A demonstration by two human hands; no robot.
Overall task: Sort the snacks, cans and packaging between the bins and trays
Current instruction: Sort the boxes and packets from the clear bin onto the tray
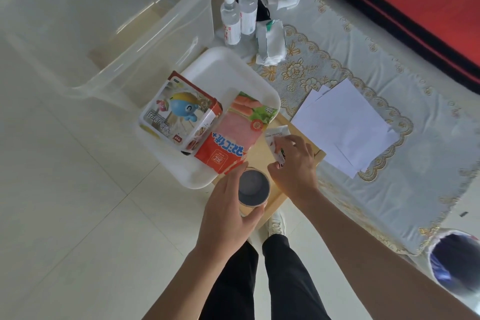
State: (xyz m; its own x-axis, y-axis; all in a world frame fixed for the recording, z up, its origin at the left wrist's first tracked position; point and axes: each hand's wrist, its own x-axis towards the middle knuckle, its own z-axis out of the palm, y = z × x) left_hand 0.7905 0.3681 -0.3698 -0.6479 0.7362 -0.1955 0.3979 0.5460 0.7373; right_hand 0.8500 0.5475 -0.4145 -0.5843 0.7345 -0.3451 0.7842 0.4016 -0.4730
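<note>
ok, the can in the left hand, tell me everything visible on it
The can is a small upright cylinder seen almost straight from above. Its top shows a matte grey disc inside a dark rim; whether that is a lid or an open interior I cannot tell. A strip of pale tan side wall shows at the near edge. The left hand grips it, fingers and thumb curled round it. It is over the wooden tray, beside the white tray.

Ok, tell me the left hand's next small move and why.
Probably lift the can away from the wooden tray: the left hand grips its sides, and the right hand is busy pinching a small packet. Where the can belongs isn't visible.
</note>
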